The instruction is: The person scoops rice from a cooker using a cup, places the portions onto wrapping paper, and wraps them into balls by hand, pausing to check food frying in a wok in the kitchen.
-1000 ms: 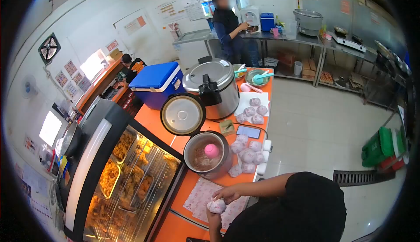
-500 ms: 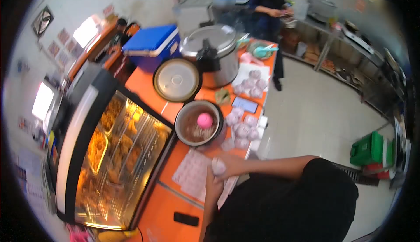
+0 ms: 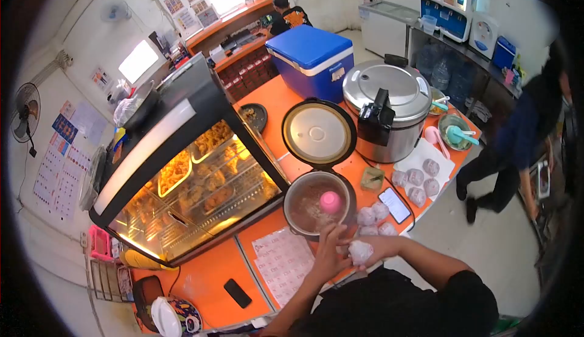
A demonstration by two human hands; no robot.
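My right hand [image 3: 382,247] holds a ball wrapped in printed white paper [image 3: 361,252], probably a rice portion. Beside it, my left hand [image 3: 330,259] has its fingers apart and curved towards the ball; whether they touch it I cannot tell. Just beyond both hands is an open rice cooker [image 3: 291,206] with a pink cup [image 3: 330,202] in it. To the left lie printed wrapping sheets [image 3: 280,264]. Several wrapped balls [image 3: 366,216] sit right of the cooker, partly hidden by my right hand. More wrapped balls [image 3: 415,177] rest on white paper farther back.
A glass food warmer [image 3: 201,197] with fried food stands left. Behind the cooker are a large steel pot [image 3: 389,139] and a blue cooler [image 3: 310,51]. Two phones [image 3: 395,205] [image 3: 237,293] lie on the orange table [image 3: 210,294]. One person [image 3: 517,136] is at right, another [image 3: 289,17] at the back.
My view has swung, shifting the table's things. My left hand's fingers have come away from the wrapped ball and spread; the ball stays in my right hand. The person at right has moved nearer.
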